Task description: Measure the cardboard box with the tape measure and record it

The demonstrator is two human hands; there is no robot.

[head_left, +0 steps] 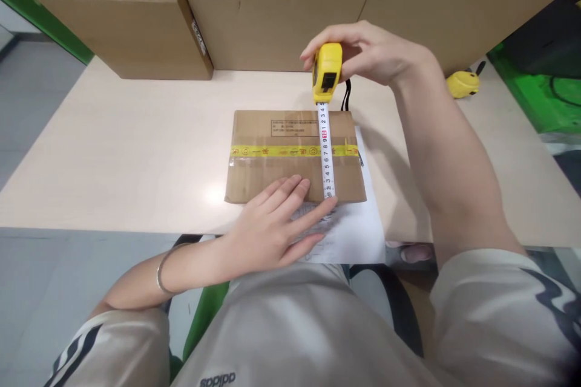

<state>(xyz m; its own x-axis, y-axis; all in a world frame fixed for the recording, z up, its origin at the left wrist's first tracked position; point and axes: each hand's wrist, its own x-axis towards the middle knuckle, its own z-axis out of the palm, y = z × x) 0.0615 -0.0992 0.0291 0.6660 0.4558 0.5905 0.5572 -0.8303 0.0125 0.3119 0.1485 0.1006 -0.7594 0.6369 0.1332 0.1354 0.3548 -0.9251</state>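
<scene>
A small brown cardboard box (pixel 272 178) lies on the table, with yellow printed tape across its top. My right hand (pixel 363 51) is closed around a yellow tape measure (pixel 327 69), held just past the box's far edge. Its white blade (pixel 325 151) is pulled out across the box top to the near edge. My left hand (pixel 276 224) rests on the near edge of the box with fingers stretched out. Its index fingertip touches the end of the blade. A white printed sheet (pixel 358 236) lies partly beneath the box.
Large cardboard boxes (pixel 281 12) stand along the back of the table (pixel 113 151). Another cardboard box (pixel 127 30) is at the back left. A second yellow tape measure (pixel 463 83) lies at the back right. The table's front edge runs close to my body.
</scene>
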